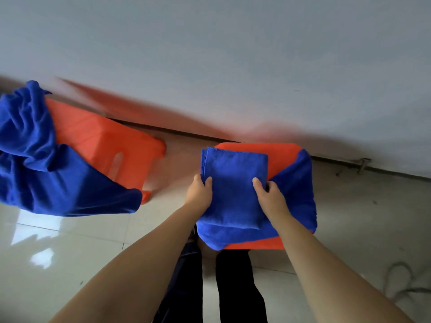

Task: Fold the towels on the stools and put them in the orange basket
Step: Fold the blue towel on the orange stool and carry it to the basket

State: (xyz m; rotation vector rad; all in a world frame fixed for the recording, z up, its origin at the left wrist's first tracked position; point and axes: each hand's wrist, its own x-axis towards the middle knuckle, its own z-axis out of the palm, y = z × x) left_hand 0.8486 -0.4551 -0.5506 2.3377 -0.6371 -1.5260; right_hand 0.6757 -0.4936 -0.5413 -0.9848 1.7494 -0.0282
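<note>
A folded blue towel [234, 183] lies as a thick rectangle on an orange stool [283, 155] near the wall, on top of a second blue towel [296, 194] that is spread flat over the seat and hangs off its right and near edges. The left hand [199, 191] grips the folded towel's left edge about halfway along, thumb curled over the top and the other fingers tucked underneath, out of sight. The right hand [271, 194] grips the right edge at the same level, thumb lying on top of the cloth and fingers curled around the edge. Both forearms reach forward and slightly inward from the lower corners, wrists nearly straight, bare to the elbow. Dark trouser legs [233, 287] show between the arms, just below the stool.

Well apart to the left, a second orange stool [102, 141] stands against the wall with a crumpled, unfolded blue towel heap [35, 159] draped over its left side and trailing toward the pale tiled floor [70, 252]. A grey cable [401, 280] loops on the floor at lower right.
</note>
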